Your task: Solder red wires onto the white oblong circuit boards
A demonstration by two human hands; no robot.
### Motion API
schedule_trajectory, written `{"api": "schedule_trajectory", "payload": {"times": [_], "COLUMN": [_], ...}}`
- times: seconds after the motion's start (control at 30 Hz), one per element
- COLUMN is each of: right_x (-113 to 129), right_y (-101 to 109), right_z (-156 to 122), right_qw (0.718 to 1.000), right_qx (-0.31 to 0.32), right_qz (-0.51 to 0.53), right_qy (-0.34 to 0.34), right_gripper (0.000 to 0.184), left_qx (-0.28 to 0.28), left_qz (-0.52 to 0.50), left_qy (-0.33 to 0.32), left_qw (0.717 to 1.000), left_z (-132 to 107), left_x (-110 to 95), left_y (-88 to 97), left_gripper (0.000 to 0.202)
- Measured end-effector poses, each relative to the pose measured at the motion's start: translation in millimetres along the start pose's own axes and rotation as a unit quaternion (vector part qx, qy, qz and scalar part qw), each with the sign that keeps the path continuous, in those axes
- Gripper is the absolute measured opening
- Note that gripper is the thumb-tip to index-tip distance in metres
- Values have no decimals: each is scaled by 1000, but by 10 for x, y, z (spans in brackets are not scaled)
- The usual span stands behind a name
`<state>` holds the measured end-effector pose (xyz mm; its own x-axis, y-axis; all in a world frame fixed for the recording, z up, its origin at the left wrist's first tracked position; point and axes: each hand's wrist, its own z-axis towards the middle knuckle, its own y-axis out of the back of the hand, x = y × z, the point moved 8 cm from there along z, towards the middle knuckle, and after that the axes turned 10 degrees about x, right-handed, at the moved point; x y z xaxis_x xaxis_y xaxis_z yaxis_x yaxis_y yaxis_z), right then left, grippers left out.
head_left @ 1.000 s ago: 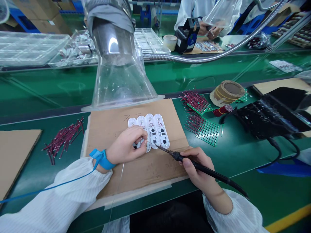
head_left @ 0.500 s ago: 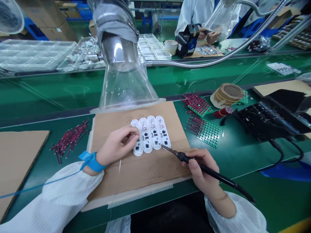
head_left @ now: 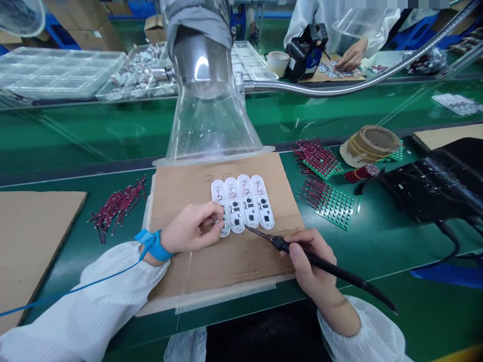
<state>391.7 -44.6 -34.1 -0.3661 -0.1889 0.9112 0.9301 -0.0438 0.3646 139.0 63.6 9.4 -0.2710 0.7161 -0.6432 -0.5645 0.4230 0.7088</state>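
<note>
Several white oval-ended circuit boards (head_left: 248,203) lie side by side on a brown cardboard sheet (head_left: 226,261), with dark chips and thin red wires on them. My right hand (head_left: 311,259) holds a black soldering iron (head_left: 279,243) like a pen, its tip at the lower ends of the middle boards. Over the leftmost board my left hand (head_left: 198,226) is closed in a pinch and hides part of it. A thin shiny strand of solder wire (head_left: 188,274) trails below that hand; the pinched end is hard to see. A blue wrist strap (head_left: 153,245) circles my left wrist.
A clear fume hood (head_left: 215,125) stands behind the boards. Dark red wires (head_left: 117,207) lie left; green pin boards (head_left: 335,206), a tape roll (head_left: 370,145) and a black device (head_left: 422,181) sit right. Across the divider, a co-worker's hand (head_left: 352,55) is over similar boards.
The soldering iron's tip has shifted a little left along the lower ends of the boards. My left hand stays pinched over the leftmost board. The whole view has shifted slightly.
</note>
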Motion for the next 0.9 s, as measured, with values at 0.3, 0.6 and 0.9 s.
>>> {"api": "schedule_trajectory", "payload": {"times": [0.3,0.6,0.9], "right_x": [117,87,109], "right_y": [-48,-42,-82], "right_z": [53,40,61], "right_qw": [999,999,998], "right_qx": [32,27,51], "right_qz": [-17,-4,-26], "right_qy": [25,24,28], "right_gripper": [2,3,2], "left_qx": [25,39,16], "left_qz": [16,8,21], "left_qy": [10,24,-3], "left_qw": [1000,999,1000], "left_z": [19,15,27], "left_x": [13,28,-15], "left_y": [-40,-35,-4], "left_gripper": [9,7,11]}}
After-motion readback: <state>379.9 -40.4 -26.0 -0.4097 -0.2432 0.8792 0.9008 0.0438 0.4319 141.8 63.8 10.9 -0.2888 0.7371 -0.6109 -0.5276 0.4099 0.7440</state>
